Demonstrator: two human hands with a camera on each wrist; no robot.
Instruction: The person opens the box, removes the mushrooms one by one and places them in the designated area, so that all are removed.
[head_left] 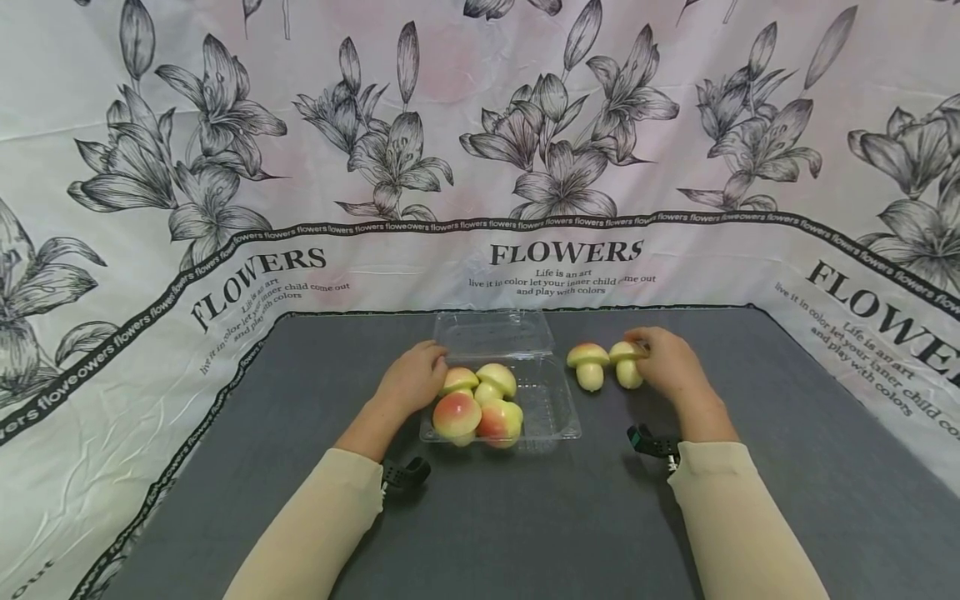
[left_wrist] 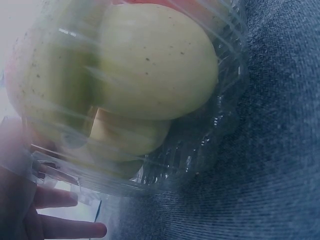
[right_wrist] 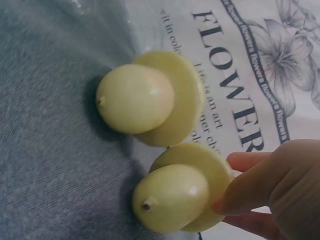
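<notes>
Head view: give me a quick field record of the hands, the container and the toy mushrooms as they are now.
left hand: rests on the left edge of the clear plastic clamshell container, touching a mushroom inside
container contents: four yellow-green toy mushrooms with reddish blush
container lid: open, hinged back
right hand: fingers on the cap of the right loose pale yellow-green toy mushroom
other loose mushroom: on the grey mat, just left of it
surround: white flower-print cloth
</notes>
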